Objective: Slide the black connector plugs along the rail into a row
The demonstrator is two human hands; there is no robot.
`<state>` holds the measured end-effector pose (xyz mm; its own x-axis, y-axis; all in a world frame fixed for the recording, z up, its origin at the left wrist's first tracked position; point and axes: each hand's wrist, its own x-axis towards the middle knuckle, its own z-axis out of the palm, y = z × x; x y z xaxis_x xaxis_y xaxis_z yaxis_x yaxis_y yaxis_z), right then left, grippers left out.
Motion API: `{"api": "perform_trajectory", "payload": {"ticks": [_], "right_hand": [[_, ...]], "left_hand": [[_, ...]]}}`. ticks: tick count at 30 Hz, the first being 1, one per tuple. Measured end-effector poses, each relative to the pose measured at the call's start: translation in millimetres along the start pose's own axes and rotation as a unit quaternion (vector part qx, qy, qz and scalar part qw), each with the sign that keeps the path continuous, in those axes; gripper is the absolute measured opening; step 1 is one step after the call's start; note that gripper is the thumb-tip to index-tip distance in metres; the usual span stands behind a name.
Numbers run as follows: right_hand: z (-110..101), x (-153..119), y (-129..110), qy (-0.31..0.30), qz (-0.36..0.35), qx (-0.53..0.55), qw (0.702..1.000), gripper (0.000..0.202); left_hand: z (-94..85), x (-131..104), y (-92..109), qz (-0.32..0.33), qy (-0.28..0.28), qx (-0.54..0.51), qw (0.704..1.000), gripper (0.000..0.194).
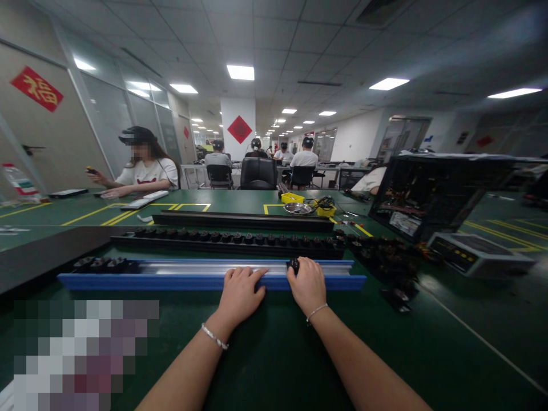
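Note:
A long blue channel (171, 282) with a silvery inside lies across the green table. Several black round parts (100, 264) sit in its left end. My left hand (242, 291) rests on the channel near the middle, fingers apart, with nothing seen in it. Farther right, my right hand (309, 282) grips a small black part (293, 265) between thumb and fingers, at the channel's right portion. Just behind lies a black channel (257, 249) with a row of black round parts.
Another black rail (244, 220) lies farther back. Loose black parts (400, 268) are piled at the right, beside a metal power supply box (482, 254) and an open computer case (440, 191). A person (148, 168) sits at the left; yellow trays (292, 197) stand at the back.

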<state>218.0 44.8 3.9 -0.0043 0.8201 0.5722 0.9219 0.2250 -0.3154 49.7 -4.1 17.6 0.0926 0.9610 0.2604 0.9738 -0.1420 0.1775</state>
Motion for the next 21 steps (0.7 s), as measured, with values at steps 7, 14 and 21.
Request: {"api": "perform_trajectory", "payload": {"ticks": [7,14,21], "right_hand": [[-2.4,1.1,2.5,-0.007,0.004,0.004,1.0,0.021],[-2.6,0.5,1.1,-0.006,0.012,0.001,1.0,0.024],[-3.3,2.7,4.3,-0.012,0.014,0.006,1.0,0.022]], "left_hand": [[0.5,0.0,-0.9,0.004,0.007,0.0,1.0,0.042],[1.6,-0.4,-2.7,0.015,0.018,-0.007,1.0,0.042],[3.6,0.0,-4.2,0.017,0.022,-0.013,1.0,0.041]]}}
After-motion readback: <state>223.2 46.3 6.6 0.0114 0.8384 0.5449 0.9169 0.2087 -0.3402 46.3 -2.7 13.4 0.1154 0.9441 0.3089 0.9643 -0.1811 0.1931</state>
